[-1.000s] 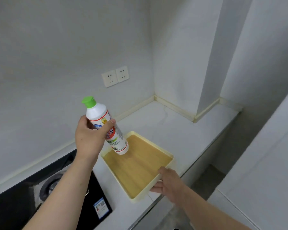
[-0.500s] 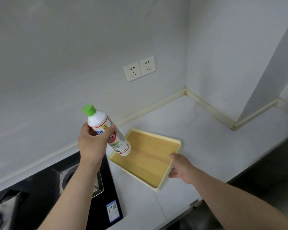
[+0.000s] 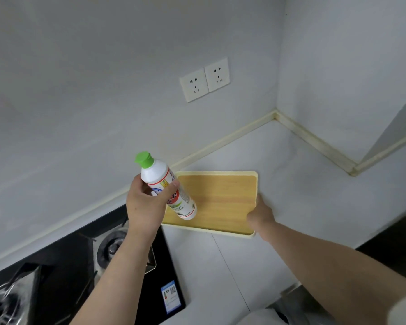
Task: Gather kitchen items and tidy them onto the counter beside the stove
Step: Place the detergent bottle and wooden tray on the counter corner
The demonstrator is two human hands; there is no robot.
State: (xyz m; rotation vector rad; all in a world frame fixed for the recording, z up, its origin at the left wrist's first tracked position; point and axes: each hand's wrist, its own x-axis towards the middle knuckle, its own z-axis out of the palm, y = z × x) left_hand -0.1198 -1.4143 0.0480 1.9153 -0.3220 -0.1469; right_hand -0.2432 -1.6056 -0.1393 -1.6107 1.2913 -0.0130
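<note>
In the head view, the wooden tray [image 3: 220,200] lay on the desk [image 3: 291,184], with the stove [image 3: 80,266] at its 7 o'clock. The left hand [image 3: 148,202] grasped the green-capped bottle [image 3: 171,191], tilted over the tray's 9 o'clock edge. The right hand [image 3: 259,213] touched the 3 o'clock rim, but blur hid its grip.

Bottle [image 3: 161,177], centre of frame: white plastic, smooth, slight sheen. Label [image 3: 183,202] round body: printed, glossy. Cap [image 3: 144,159]: bright green plastic, smooth. Tray [image 3: 220,200], right of bottle: floor wood-grain look, satin; rim cream, plastic-looking, smooth. Counter [image 3: 291,184]: pale stone-look slab, smooth, faint veining, low sheen. Stove top [image 3: 63,266], lower left: black glass, glossy. Burner [image 3: 113,249]: grey metal, dull. Sticker [image 3: 171,296] on stove top: printed paper, blue border. Sockets [image 3: 204,82], upper centre: white plastic, smooth. Wall [image 3: 80,90]: pale grey, matt.
</note>
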